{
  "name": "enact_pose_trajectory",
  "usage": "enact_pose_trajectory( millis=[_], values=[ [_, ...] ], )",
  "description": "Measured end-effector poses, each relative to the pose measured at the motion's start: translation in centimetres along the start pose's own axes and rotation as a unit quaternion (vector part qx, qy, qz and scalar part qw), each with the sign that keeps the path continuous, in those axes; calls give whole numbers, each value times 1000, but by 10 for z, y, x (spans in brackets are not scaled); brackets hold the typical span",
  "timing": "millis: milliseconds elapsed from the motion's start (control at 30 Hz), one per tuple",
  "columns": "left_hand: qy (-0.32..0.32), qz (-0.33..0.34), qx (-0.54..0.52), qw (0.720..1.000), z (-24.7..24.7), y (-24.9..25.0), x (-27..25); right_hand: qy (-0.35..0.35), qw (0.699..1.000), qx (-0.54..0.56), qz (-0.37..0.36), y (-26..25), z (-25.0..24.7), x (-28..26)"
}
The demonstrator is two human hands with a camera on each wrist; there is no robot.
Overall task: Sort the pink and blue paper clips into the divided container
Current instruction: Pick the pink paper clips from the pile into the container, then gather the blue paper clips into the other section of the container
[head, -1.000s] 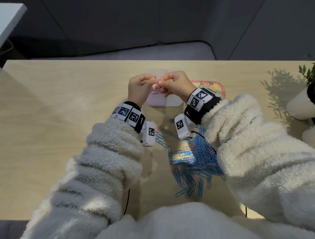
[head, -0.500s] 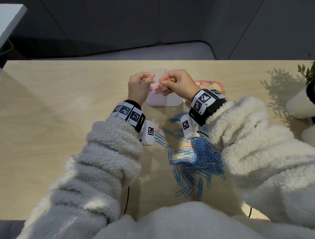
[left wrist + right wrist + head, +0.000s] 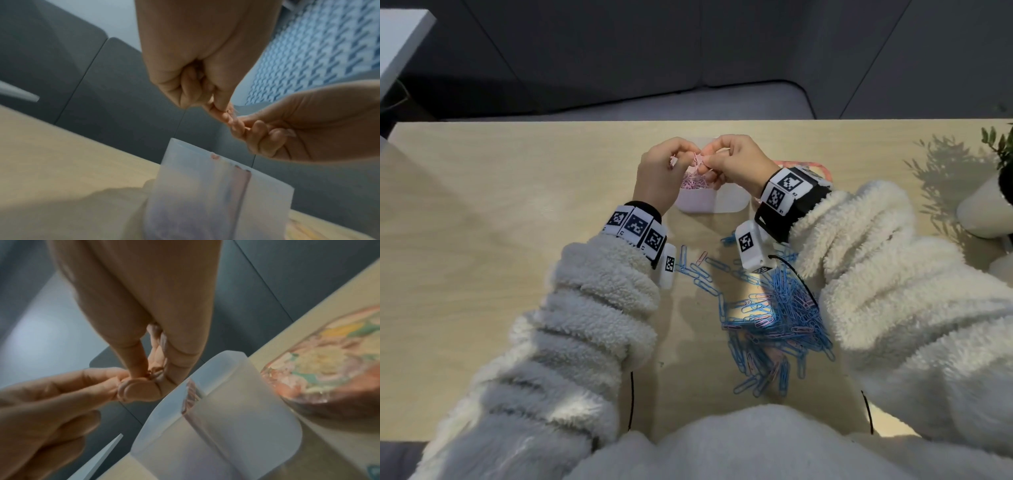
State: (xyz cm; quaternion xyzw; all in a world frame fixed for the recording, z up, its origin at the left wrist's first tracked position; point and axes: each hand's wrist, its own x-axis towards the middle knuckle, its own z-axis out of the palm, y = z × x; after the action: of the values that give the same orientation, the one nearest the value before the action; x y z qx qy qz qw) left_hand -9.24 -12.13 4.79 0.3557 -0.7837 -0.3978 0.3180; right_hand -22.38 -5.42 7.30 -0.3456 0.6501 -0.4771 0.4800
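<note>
A translucent divided container point(image 3: 729, 202) stands at the far middle of the table, its left compartment holding pink paper clips point(image 3: 693, 183). Above it my left hand point(image 3: 664, 171) and right hand point(image 3: 736, 161) meet, fingertips together, pinching tangled pink clips point(image 3: 697, 161) between them. In the wrist views the container point(image 3: 216, 191) point(image 3: 236, 426) stands just below the pinching fingers point(image 3: 222, 107) point(image 3: 144, 374). A large pile of mostly blue clips point(image 3: 774, 318) with a few pink ones lies on the table nearer to me, partly under my right sleeve.
A round lid with a colourful print point(image 3: 329, 353) lies right of the container. A white plant pot point(image 3: 986, 205) stands at the table's right edge. Loose blue clips point(image 3: 698, 270) trail left of the pile. A grey sofa stands beyond the table.
Both hands stayed above the container, pinching the pink clips. The right wrist shifted slightly to the right and nearer me, and the fingertips have closed together again.
</note>
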Motion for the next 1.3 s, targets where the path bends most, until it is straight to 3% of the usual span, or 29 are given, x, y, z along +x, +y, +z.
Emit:
enact_pose_trajectory(
  millis=[100, 233, 333, 467, 633, 800, 900, 967, 1133, 1300],
  values=[
    [-7, 31, 94, 995, -6, 0, -3, -14, 996, 17, 89, -5, -1, 3],
    [34, 64, 158, 985, -5, 7, -7, -3, 984, -67, 166, -8, -3, 9],
    [66, 31, 129, 989, -1, 6, 3, 28, 981, -169, 95, -5, -1, 11],
    [-22, -104, 177, 979, 8, -4, 13, 29, 972, -233, 17, -4, 5, 11],
    [-30, -187, 178, 966, 15, -3, 20, 54, 984, -170, 10, 1, 4, 6],
    [-38, -239, 116, 963, 20, 0, 33, 104, 980, -160, -58, 6, -5, -12],
    [-94, -228, 120, 962, 28, 3, 32, 33, 972, -223, -67, 20, 0, -34],
    [-106, -203, 116, 966, 28, 4, 27, -38, 951, -302, -56, 40, 8, -44],
    [25, -32, 95, 995, 11, 15, -8, -104, 893, -436, -50, 95, 25, -54],
    [-8, -59, 122, 991, 5, 6, -71, -117, 865, -487, -40, 104, 27, -59]
  ],
)
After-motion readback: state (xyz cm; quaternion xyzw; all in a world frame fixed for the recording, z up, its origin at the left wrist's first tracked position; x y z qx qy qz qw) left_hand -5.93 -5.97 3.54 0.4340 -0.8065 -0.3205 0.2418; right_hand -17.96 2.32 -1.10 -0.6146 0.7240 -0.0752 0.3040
